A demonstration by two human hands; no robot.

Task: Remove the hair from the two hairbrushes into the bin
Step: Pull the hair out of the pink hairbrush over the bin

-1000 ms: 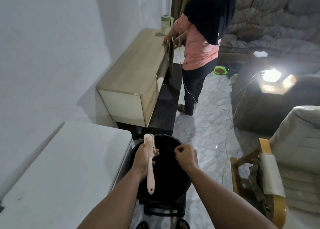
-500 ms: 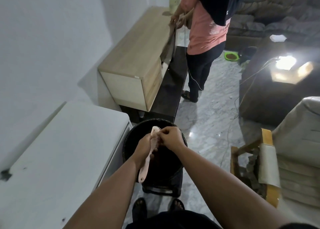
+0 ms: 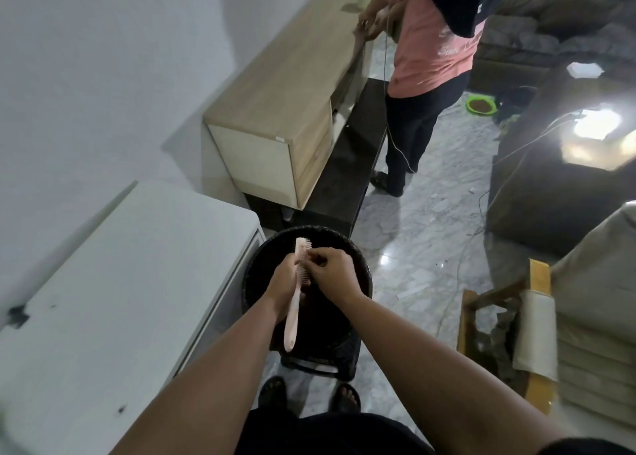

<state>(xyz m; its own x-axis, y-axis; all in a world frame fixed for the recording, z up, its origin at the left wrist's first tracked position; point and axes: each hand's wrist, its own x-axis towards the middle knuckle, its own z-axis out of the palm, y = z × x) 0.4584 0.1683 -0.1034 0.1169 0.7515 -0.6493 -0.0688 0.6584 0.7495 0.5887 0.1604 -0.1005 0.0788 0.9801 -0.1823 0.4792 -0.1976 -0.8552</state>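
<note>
A pale pink hairbrush [image 3: 294, 312] is held upright over the round black bin [image 3: 358, 265], bristles facing right, handle pointing down toward me. My left hand [image 3: 284, 282] grips it around the neck, just below the head. My right hand [image 3: 332, 274] is pressed against the bristles with its fingertips pinched together there; whether hair is between them cannot be told. Only this one brush is in view. The bin's inside is dark and its contents do not show.
A white appliance top [image 3: 113, 303] stands at my left, touching the bin. Beyond are a wooden cabinet [image 3: 285, 86] and a dark bench [image 3: 351, 165]. Another person [image 3: 430, 59] stands by the cabinet. An armchair [image 3: 564, 317] and a lit dark table [image 3: 550, 165] are on the right.
My right hand has come from above the bin's middle back to the bristles and pinches there. The brush has stayed in my left hand over the bin. The view has tilted downward.
</note>
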